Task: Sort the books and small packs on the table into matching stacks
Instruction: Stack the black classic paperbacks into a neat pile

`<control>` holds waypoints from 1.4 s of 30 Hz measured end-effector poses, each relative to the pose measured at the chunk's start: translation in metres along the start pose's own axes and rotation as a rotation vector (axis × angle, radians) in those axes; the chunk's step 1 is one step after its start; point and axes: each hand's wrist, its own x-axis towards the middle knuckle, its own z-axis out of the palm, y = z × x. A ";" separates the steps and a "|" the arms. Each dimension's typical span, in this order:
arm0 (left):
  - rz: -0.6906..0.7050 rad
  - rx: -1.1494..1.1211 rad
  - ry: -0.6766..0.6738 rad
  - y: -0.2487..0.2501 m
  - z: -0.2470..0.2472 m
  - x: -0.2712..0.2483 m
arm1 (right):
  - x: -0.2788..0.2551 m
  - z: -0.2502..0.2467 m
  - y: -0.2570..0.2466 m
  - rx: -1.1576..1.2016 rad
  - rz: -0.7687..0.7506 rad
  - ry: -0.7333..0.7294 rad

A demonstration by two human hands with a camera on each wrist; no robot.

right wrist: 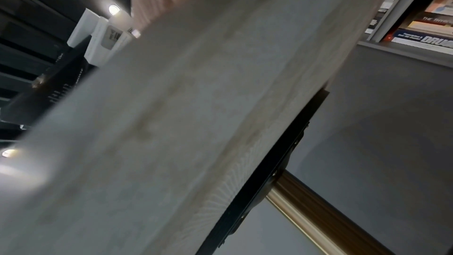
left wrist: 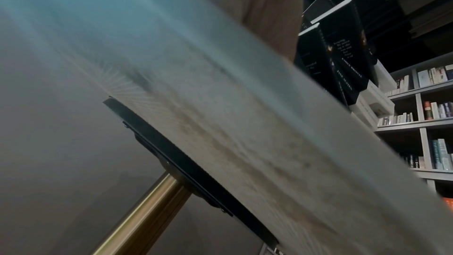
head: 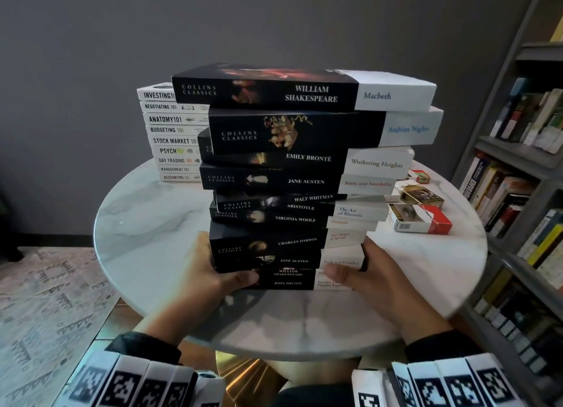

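Now both hands (left, right) seemingly clasp book stack.

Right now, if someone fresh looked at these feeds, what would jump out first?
The tall, uneven stack of black Collins Classics paperbacks at the table's near centre, Macbeth on top, with the left hand and right hand gripping its bottom books. Behind it to the left sits a neater white stack of "101" books; cigarette packs lie at its right.
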 end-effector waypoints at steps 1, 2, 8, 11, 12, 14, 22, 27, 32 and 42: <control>-0.004 0.009 0.003 0.001 0.000 0.001 | 0.000 0.000 0.000 0.002 0.001 0.000; -0.004 0.013 0.010 0.000 -0.001 0.001 | 0.000 0.000 0.001 0.007 0.002 0.001; 0.025 -0.065 -0.052 0.015 0.002 -0.001 | 0.001 0.005 0.000 0.026 -0.025 0.017; 0.018 -0.054 -0.065 0.023 0.006 -0.005 | 0.000 0.005 -0.001 0.054 -0.023 0.021; 0.010 -0.040 -0.055 0.023 0.007 -0.006 | 0.000 0.005 -0.001 0.044 -0.022 0.015; -0.006 -0.003 -0.024 0.021 0.009 -0.006 | -0.001 0.004 -0.001 0.022 -0.020 0.013; 0.008 0.043 0.044 0.016 0.009 -0.007 | -0.002 0.005 -0.002 -0.012 -0.022 0.013; 0.016 0.000 0.058 0.015 0.010 -0.006 | -0.001 0.006 -0.005 -0.031 -0.018 0.001; 0.032 -0.017 0.018 0.014 0.005 -0.004 | -0.003 0.008 -0.010 0.041 -0.025 -0.012; -0.020 -0.112 -0.075 0.021 0.004 -0.004 | -0.002 0.008 -0.017 0.106 0.014 -0.035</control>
